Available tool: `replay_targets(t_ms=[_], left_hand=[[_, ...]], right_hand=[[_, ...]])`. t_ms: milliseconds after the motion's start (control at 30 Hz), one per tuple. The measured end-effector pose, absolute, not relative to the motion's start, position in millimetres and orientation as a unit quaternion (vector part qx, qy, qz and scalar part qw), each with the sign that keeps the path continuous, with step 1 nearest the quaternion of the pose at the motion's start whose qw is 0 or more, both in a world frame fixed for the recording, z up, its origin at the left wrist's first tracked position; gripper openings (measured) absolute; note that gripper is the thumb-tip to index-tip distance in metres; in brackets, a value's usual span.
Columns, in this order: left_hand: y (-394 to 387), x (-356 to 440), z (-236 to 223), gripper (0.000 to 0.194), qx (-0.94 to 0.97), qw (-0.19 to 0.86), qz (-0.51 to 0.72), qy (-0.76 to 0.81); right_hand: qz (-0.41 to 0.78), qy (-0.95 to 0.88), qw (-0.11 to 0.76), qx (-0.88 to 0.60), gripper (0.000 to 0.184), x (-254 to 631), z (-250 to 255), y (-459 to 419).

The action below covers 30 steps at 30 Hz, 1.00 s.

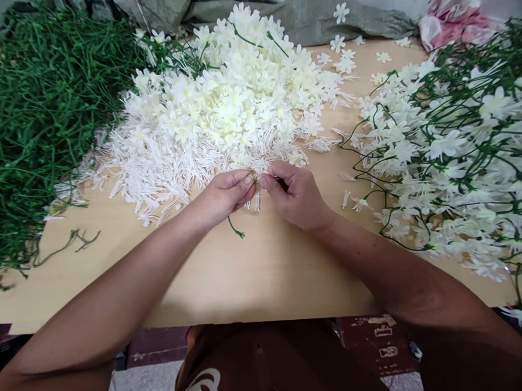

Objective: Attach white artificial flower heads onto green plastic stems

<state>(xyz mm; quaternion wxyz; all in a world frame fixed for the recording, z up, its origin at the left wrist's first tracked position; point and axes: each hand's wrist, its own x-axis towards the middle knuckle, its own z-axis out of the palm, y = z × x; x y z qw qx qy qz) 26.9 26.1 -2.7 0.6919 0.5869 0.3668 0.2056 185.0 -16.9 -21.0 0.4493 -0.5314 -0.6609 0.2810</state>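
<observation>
Near the middle of the desk, a green stem is grasped between the thumb and fingers of the left hand, its forked end pointed toward the near side. The right hand is curled, its thumb and forefinger brought in at the stem's top, just beside the left fingertips; whether anything is pinched by it cannot be told.

Between the two forearms, a wide strip of plain desk surface is framed down to the straight near edge, and the most room for moving is found there. Beyond the hands, room is cut short: the stamens are spread just past the fingers, and behind them the petals are heaped toward the far side, where a grey cloth is bunched. On the left, the stem heap is cut off by the edge of view, its right border met by the stamens; a few loose stems are strewn nearer. On the right, stemmed flowers are massed. Between petals and flowers, a narrow lane is dotted with loose pieces. A pink and white bag is crumpled at the far right.
</observation>
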Motion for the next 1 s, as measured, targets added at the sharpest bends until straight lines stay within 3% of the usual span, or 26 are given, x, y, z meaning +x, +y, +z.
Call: replay_targets(t_ms=[567, 1000], left_hand=[[18, 34, -11, 0.033, 0.635, 0.608, 0.247, 0.406], [18, 32, -11, 0.03, 0.644, 0.615, 0.229, 0.393]], right_hand=[[0.267, -0.649, 0.479, -0.528, 0.03, 176, -31, -14], [0.38, -0.663, 0.455, -0.457, 0.04, 185, -27, -9]])
